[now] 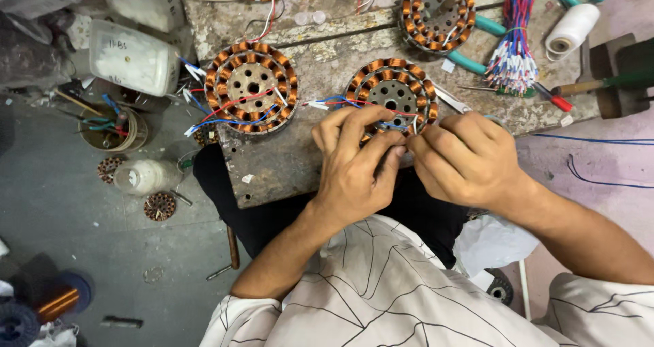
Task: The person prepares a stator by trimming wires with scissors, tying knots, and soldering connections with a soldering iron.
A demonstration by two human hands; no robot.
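From the head camera I look straight down on a worn wooden work surface (286,163) set across the person's lap. My left hand (357,159) and right hand (463,157) meet at the near edge of a copper-wound stator (390,91), fingertips pressed together over its lower windings. Both sets of fingers are curled in a fine pinch on the thin lead wires (340,102), red, blue and white, that trail from the coils; the wire ends themselves hide under the knuckles, so I cannot tell exactly which strand each hand has. The stator lies flat, presumably so the leads sit on top within reach.

A second stator (252,86) lies just to its left with its own red and blue leads draped across it, and a third (437,14) rests further back. Beside that one lie teal-handled pliers (485,28), a bundle of coloured wire pieces (513,50), a spool of white thread (571,28) and a red-tipped screwdriver (553,99), all kept within arm's reach.

On the floor at left stand a white plastic container (133,57) and a spool of copper wire (58,299).
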